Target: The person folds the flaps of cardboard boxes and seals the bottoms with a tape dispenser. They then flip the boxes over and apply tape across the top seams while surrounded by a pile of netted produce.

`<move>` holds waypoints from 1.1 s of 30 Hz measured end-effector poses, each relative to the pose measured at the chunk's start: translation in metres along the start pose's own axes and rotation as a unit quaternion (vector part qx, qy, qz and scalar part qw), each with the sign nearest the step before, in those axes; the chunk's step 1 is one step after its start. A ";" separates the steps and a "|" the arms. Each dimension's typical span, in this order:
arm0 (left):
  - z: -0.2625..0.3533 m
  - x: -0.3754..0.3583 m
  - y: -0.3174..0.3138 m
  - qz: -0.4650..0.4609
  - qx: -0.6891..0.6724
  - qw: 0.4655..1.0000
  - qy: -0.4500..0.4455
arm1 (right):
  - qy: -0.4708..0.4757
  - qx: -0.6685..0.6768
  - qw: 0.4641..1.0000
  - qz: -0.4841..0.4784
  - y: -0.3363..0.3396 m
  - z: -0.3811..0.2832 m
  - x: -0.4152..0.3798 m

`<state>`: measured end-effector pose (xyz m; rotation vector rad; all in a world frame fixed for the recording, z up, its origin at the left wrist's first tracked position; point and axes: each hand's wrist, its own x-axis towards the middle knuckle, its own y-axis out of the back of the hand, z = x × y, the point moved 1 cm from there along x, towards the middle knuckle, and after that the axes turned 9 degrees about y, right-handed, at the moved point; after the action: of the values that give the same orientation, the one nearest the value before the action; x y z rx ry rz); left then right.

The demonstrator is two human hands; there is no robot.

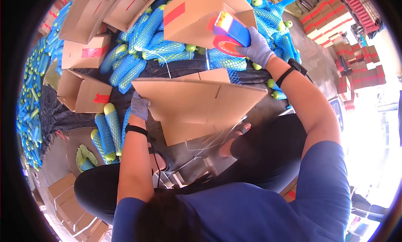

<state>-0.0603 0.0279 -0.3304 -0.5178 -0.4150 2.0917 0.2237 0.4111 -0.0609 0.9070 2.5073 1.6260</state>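
Note:
My left hand (140,106), in a grey glove, grips the left edge of a brown cardboard box (197,101) that is partly folded and tilted over my feet. A blue tape dispenser (233,29) with a red roll is in my gloved right hand (256,47), raised beyond the box on the right. Just behind the dispenser stands another cardboard box (188,20) with a red tape strip. Fingers of my left hand are partly hidden by the cardboard.
Green vegetables in blue nets (125,70) lie beyond and left of the box. Open boxes (86,91) with red tape stand at the left. Flattened cardboard (75,206) lies at the lower left. Stacked boxes (362,70) are at the right.

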 end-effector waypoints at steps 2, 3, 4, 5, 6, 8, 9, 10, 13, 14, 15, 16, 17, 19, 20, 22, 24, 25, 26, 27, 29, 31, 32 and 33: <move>-0.003 -0.004 -0.002 0.045 0.017 0.999 -0.010 | 0.015 0.217 0.975 -0.050 0.011 -0.011 -0.001; -0.004 -0.007 -0.001 0.092 0.029 0.995 -0.021 | 0.016 0.220 0.974 -0.046 0.019 -0.015 -0.007; 0.001 -0.014 -0.020 0.161 -0.044 0.986 -0.018 | 0.017 0.331 0.940 -0.086 0.036 -0.045 -0.016; 0.004 -0.017 -0.029 0.160 -0.040 0.986 -0.019 | 0.017 0.436 0.891 -0.126 0.047 -0.063 -0.024; 0.006 -0.020 -0.034 0.228 0.010 0.974 -0.020 | 0.035 0.459 0.873 -0.158 0.051 -0.065 -0.030; 0.011 -0.028 -0.041 0.313 0.121 0.942 -0.034 | 0.088 0.455 0.857 -0.224 0.056 -0.087 -0.043; 0.015 -0.031 -0.043 0.314 0.124 0.941 -0.034 | 0.115 0.439 0.859 -0.237 0.052 -0.091 -0.051; 0.012 -0.034 -0.038 0.319 0.085 0.943 -0.033 | 0.113 0.460 0.844 -0.251 0.042 -0.096 -0.061; 0.004 -0.036 -0.024 0.345 0.137 0.928 -0.025 | 0.184 0.275 0.893 -0.306 0.030 -0.133 -0.081; 0.010 -0.040 -0.027 0.283 0.118 0.952 0.022 | 0.188 0.275 0.893 -0.303 0.018 -0.129 -0.083; 0.016 -0.048 -0.028 0.219 0.100 0.968 0.071 | 0.263 0.126 0.914 -0.281 -0.006 -0.117 -0.090; 0.025 -0.055 -0.030 0.153 0.083 0.977 0.121 | 0.329 -0.028 0.910 -0.250 -0.025 -0.106 -0.095; 0.034 -0.063 -0.033 0.086 0.065 0.979 0.171 | 0.330 -0.026 0.911 -0.246 -0.036 -0.098 -0.101; 0.059 -0.073 -0.052 0.020 0.044 0.975 0.217 | 0.412 -0.028 0.898 -0.150 -0.044 -0.086 -0.109; 0.083 -0.074 -0.077 0.052 -0.069 0.973 0.214 | 0.413 -0.029 0.898 -0.149 -0.044 -0.086 -0.110; 0.127 -0.083 -0.105 0.084 -0.181 0.957 0.208 | 0.406 -0.042 0.898 -0.163 -0.046 -0.088 -0.112; 0.162 -0.089 -0.123 -0.099 -0.033 0.974 0.200 | 0.407 -0.050 0.897 -0.166 -0.043 -0.096 -0.114; 0.168 -0.085 -0.126 -0.098 -0.033 0.974 0.199 | 0.407 -0.059 0.896 -0.170 -0.041 -0.100 -0.116; 0.171 -0.077 -0.131 -0.163 0.223 0.939 0.204 | 0.408 -0.058 0.895 -0.172 -0.040 -0.103 -0.117; 0.172 -0.069 -0.137 -0.217 0.462 0.838 0.193 | 0.429 -0.098 0.873 -0.210 -0.038 -0.106 -0.117; 0.154 -0.061 -0.143 -0.241 0.618 0.724 0.189 | 0.448 -0.139 0.847 -0.249 -0.034 -0.110 -0.119; 0.143 -0.065 -0.145 -0.300 0.527 0.770 0.201 | 0.442 -0.151 0.837 -0.286 -0.031 -0.112 -0.121; 0.143 -0.067 -0.143 -0.296 0.522 0.776 0.195 | 0.441 -0.153 0.837 -0.285 -0.031 -0.110 -0.123; 0.144 -0.069 -0.141 -0.298 0.522 0.775 0.195 | 0.467 -0.173 0.822 -0.276 -0.033 -0.108 -0.127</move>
<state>-0.0005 0.0311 -0.1256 -0.0887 0.7401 1.2430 0.2800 0.2510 -0.0761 -0.8072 2.3178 2.4814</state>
